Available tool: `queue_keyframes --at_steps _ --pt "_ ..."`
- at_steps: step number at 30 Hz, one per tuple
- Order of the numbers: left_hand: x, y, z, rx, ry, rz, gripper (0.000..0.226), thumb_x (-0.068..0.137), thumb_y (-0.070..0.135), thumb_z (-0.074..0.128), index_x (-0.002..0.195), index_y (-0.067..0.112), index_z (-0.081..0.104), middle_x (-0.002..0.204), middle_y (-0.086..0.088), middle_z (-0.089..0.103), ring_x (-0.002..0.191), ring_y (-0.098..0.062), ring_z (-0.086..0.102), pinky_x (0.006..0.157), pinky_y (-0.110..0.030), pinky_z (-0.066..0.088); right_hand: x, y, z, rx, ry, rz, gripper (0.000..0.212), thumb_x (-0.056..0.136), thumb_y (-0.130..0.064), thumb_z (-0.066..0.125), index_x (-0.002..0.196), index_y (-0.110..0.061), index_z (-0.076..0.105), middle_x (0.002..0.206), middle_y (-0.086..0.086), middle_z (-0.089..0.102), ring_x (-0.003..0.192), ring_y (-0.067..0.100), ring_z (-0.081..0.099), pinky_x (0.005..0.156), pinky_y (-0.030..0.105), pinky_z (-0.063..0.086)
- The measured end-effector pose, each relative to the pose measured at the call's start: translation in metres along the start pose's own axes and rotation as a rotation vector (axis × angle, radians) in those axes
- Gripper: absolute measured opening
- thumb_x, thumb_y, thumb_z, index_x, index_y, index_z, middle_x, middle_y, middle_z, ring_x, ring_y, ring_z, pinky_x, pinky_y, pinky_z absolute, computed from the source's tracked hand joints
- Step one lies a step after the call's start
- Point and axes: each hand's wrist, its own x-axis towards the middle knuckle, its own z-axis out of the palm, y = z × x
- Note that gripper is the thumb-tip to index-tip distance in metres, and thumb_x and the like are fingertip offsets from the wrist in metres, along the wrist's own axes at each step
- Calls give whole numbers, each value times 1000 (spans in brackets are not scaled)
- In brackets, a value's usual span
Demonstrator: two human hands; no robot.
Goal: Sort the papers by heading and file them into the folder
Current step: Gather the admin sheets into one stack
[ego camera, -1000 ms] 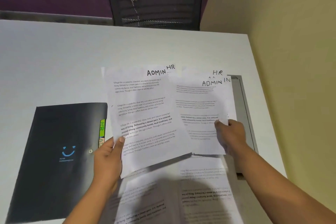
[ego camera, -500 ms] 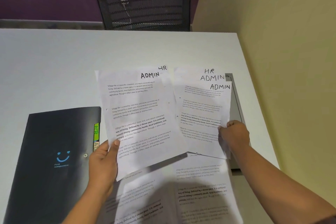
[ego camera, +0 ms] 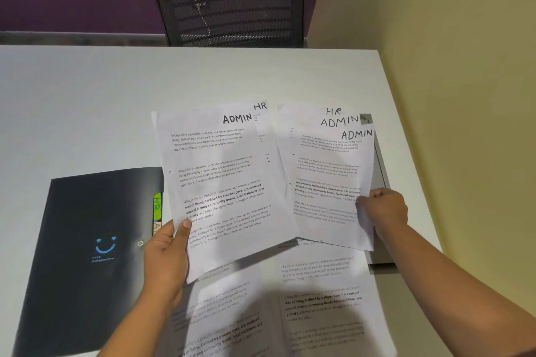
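Observation:
My left hand (ego camera: pixel 166 258) grips a printed sheet headed ADMIN (ego camera: pixel 223 182) by its lower left corner, held above the table. An HR sheet peeks out behind its top right. My right hand (ego camera: pixel 383 209) pinches the right edge of another ADMIN sheet (ego camera: pixel 327 188), fanned over sheets headed ADMIN and HR. More printed papers (ego camera: pixel 319 298) lie flat on the table beneath. A black folder (ego camera: pixel 87 240) with a blue smiley lies shut at the left, with green HR and orange index tabs (ego camera: pixel 157 211) sticking out of its right edge.
The white table (ego camera: pixel 116 110) stretches far and left. A grey flat tray or board (ego camera: pixel 380 177) lies under the right papers near the table's right edge. A black mesh chair (ego camera: pixel 229 0) stands beyond the far edge. A yellow wall runs along the right.
My right hand has slid an ADMIN sheet down from its stack, so its heading now sits below the other ADMIN and HR headings. The left sheet stays held.

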Motion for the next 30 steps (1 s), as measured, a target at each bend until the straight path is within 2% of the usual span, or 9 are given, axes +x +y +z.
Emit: queue_keyframes --at_steps 10,14,17,19,21,23,25,27,30 --pt "-14 4 -13 41 -12 20 20 99 17 57 102 26 74 99 1 78 88 -16 74 79 -32 57 -37 14 -72 446 -30 -230 21 79 -8 81 87 -9 62 68 4 48 55 12 45 55 22 46" --pt "-31 0 -16 76 -43 35 20 100 18 56 104 24 74 100 1 78 95 -20 73 82 -35 57 -86 12 -109 651 -269 -233 14 82 -3 72 89 -6 60 74 7 71 63 14 69 61 24 60" --pt "-51 6 -10 66 -93 46 22 100 19 55 100 26 76 100 10 77 111 -14 68 92 -32 55 -121 17 -119 632 -473 -193 46 62 -22 86 95 1 62 91 16 76 76 23 75 62 31 62" --pt "-68 14 -3 14 -160 29 22 100 13 52 104 16 73 91 7 79 91 -5 73 70 -16 58 -139 24 -112 591 -543 -161 62 57 -26 90 102 7 61 98 22 75 82 31 74 68 37 63" --pt "-87 23 5 -36 -236 -5 22 100 13 52 110 9 71 94 -5 79 82 -16 76 59 -22 58 -158 29 -102 590 -578 -145 41 77 -10 76 108 11 60 102 27 74 81 32 73 67 35 63" --pt "-103 30 10 -60 -299 0 23 100 17 53 108 10 73 100 -11 77 90 -28 74 67 -35 61 -174 34 -93 620 -593 -123 25 89 0 63 110 14 57 104 29 72 82 33 73 64 35 62" --pt "-117 37 12 -60 -367 -3 24 101 16 51 102 10 75 99 -16 76 93 -35 73 77 -48 61 -187 38 -90 628 -640 -110 21 91 0 62 108 11 57 104 27 73 87 38 73 73 44 62" --pt "-124 45 9 -42 -421 -1 26 99 13 49 98 9 75 96 -17 76 86 -33 74 70 -46 61 -197 42 -89 626 -638 -121 15 89 -1 64 99 7 55 104 29 72 88 41 71 81 50 57" --pt "-127 52 0 -5 -498 1 28 94 25 50 100 11 74 102 -16 75 92 -36 71 83 -52 57 -202 50 -89 644 -599 -152 31 75 -10 80 79 -6 50 98 33 69 82 35 65 69 39 54"
